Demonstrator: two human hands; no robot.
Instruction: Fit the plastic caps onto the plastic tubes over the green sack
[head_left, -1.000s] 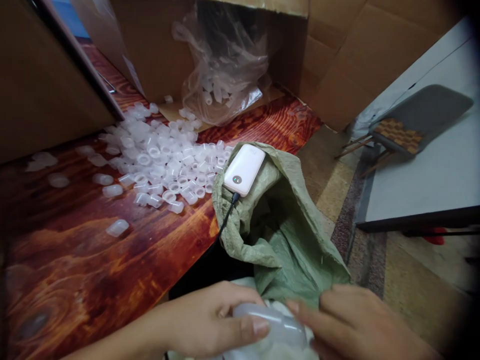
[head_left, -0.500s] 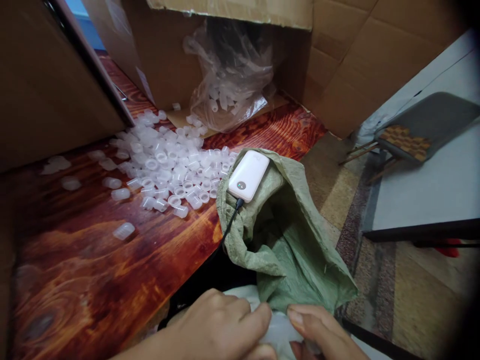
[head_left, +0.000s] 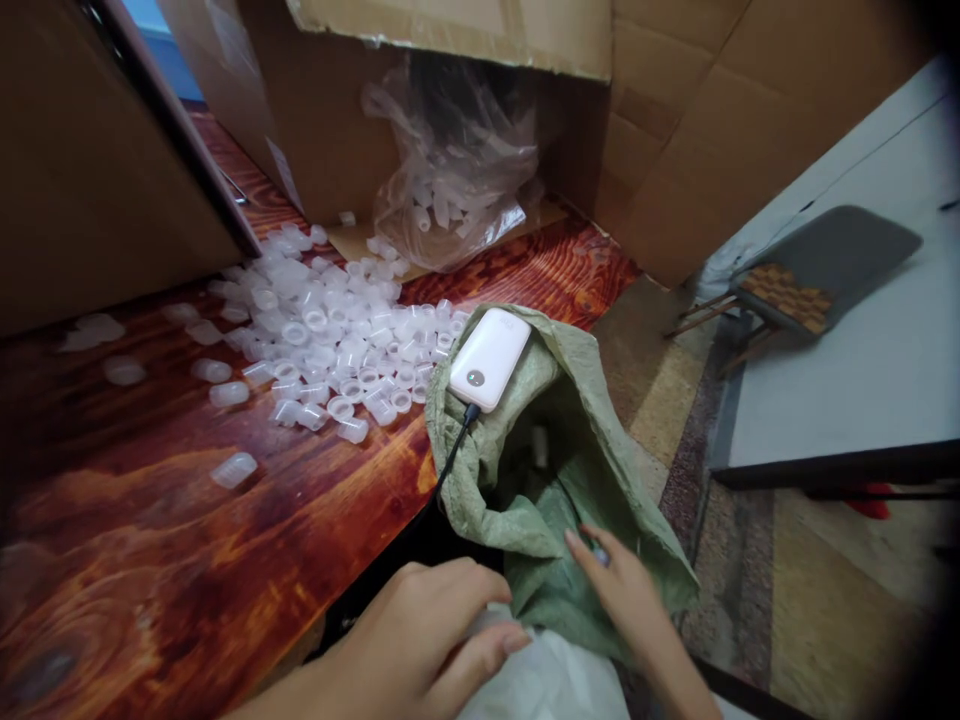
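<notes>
My left hand (head_left: 435, 630), at the bottom centre, has its fingers curled around a translucent plastic piece (head_left: 489, 617) that shows only partly. A white plastic bag (head_left: 551, 682) lies beneath it. At the front of an open green woven sack (head_left: 574, 510) is my right hand (head_left: 619, 580). A small, dark bluish thing (head_left: 599, 553) shows between its fingers, too small to name. Inside the mouth of the sack, a small pale piece (head_left: 540, 447) shows against the dark. A white power bank (head_left: 491, 358) with a plugged-in black cable (head_left: 452, 462) lies on the sack's folded rim.
Left of the sack, a heap of translucent plastic caps (head_left: 330, 335) spreads over the reddish wooden table (head_left: 300, 500). Behind stand a clear bag of white pieces (head_left: 457, 190) and a cardboard box (head_left: 660, 140). A grey chair (head_left: 855, 260) stands at the right.
My hands have come apart; the right one has moved up and forward to the sack. A pale piece now shows in the sack's mouth. The view has shifted slightly.
</notes>
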